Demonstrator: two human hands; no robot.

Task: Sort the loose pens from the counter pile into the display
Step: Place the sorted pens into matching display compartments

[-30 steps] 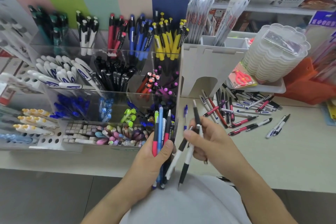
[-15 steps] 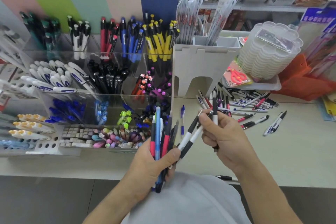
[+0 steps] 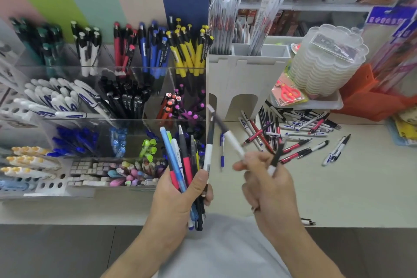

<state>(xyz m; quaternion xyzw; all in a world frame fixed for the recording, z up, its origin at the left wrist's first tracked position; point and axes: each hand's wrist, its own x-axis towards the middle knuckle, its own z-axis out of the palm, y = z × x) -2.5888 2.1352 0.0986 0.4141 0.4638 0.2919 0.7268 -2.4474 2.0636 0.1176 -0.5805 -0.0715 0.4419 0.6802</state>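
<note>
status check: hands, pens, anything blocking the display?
Left hand grips mixed pen bundle. Right hand pinches white-and-black pens, blurred. Loose pile on counter. Acrylic display unobstructed.

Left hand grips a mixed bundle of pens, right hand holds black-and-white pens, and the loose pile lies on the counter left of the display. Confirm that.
Not quite: the head view shows the loose pile on the counter right of the display, not left. The left hand does grip a mixed bundle, and the right hand holds black-and-white pens.
</note>
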